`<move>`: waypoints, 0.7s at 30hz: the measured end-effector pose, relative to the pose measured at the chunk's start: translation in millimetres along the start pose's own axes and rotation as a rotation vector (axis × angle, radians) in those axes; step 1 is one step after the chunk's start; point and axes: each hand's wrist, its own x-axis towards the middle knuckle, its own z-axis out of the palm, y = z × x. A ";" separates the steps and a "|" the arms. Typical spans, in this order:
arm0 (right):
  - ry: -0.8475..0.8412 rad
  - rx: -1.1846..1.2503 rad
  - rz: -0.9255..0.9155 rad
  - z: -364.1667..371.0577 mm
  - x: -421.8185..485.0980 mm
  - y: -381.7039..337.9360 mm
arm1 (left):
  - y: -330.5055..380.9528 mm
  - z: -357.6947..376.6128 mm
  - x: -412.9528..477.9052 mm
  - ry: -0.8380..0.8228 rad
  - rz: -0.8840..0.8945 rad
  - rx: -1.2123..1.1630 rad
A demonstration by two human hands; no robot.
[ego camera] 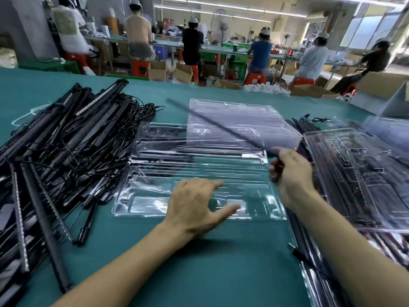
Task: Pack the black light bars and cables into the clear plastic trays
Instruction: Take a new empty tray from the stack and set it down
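Observation:
A clear plastic tray [155, 196] lies open on the green table in front of me, its hinged lid [232, 116] folded back beyond it. My left hand [194, 204] rests on the tray's near part with fingers spread and fairly straight. My right hand [290, 173] grips one end of a thin black light bar [212, 122], which slants up and to the left above the tray and is motion-blurred. A big heap of black light bars and tangled cables [66, 147] lies to the left of the tray.
A stack of packed clear trays [363, 180] stands at the right, with more bars under and beside it. Grey boxes [396, 103] sit at the far right. Beyond the table's far edge, several people work at benches on red stools.

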 end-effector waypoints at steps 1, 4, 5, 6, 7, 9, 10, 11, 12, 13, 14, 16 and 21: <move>-0.055 0.031 0.078 2.5 -9.5 5.2 | 6.6 -4.2 2.3 0.048 -0.118 -0.183; -0.195 -0.005 0.203 12.1 -31.4 21.9 | 19.8 -10.7 20.5 0.056 -0.550 -0.968; -0.246 -0.048 0.215 15.1 -36.2 24.9 | 21.9 -11.3 25.2 0.097 -0.642 -1.160; -0.302 -0.119 0.206 16.8 -39.6 26.5 | 23.0 -11.8 29.2 0.148 -0.700 -1.277; -0.368 -0.227 0.178 17.0 -42.2 27.4 | 22.2 -12.0 30.7 0.196 -0.726 -1.349; -0.495 -0.492 0.097 14.7 -44.1 29.5 | 14.7 -12.8 33.7 0.286 -0.720 -1.438; -0.523 -0.594 0.064 12.8 -44.2 30.9 | 7.6 -14.9 35.8 0.323 -0.693 -1.439; -0.526 -0.655 0.051 10.4 -43.5 32.5 | -1.7 -18.5 38.1 0.342 -0.648 -1.405; -0.524 -0.680 0.062 7.8 -43.3 34.4 | -11.5 -23.7 39.2 0.337 -0.589 -1.342; -0.528 -0.688 0.089 5.6 -43.8 36.2 | -20.7 -30.5 40.3 0.310 -0.520 -1.248; -0.531 -0.687 0.117 4.2 -44.3 38.1 | -28.8 -37.0 41.7 0.279 -0.444 -1.098; -0.489 -0.680 0.124 4.3 -42.8 39.8 | -40.2 -45.0 42.9 0.233 -0.295 -0.631; -0.135 -0.222 0.177 8.7 -27.9 29.7 | -48.0 -37.2 34.2 0.001 -0.202 0.134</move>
